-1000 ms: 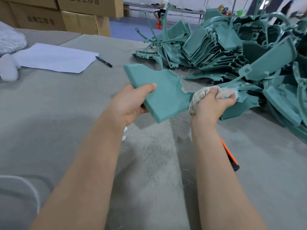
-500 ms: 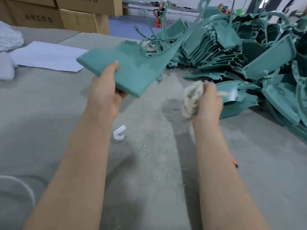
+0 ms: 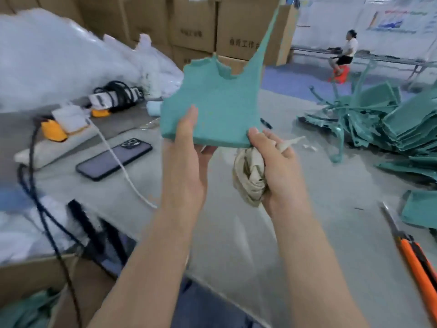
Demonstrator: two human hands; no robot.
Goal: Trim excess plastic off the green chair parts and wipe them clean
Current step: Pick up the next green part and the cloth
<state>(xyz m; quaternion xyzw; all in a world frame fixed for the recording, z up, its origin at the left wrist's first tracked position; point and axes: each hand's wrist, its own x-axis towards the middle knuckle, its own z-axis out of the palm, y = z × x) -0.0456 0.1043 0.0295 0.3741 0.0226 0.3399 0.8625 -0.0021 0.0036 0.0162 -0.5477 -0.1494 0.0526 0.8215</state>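
A green chair part [image 3: 217,107] with a ragged top edge and a long thin strip rising from it is held upright above the grey table [image 3: 331,209]. My left hand [image 3: 186,150] grips its lower left edge, thumb on the face. My right hand [image 3: 274,166] holds a crumpled beige cloth [image 3: 249,178] in the palm, and its thumb touches the part's lower right corner. A heap of more green chair parts [image 3: 387,124] lies at the right.
An orange utility knife [image 3: 413,254] lies at the right near edge. A phone [image 3: 113,158] with a white cable, black cords and yellow-ended items lie at the left. White plastic bags and cardboard boxes stand behind. A person sits far back right.
My view has swung left. My left hand raised the green part upright, and my right hand with the cloth came up to its lower right corner.
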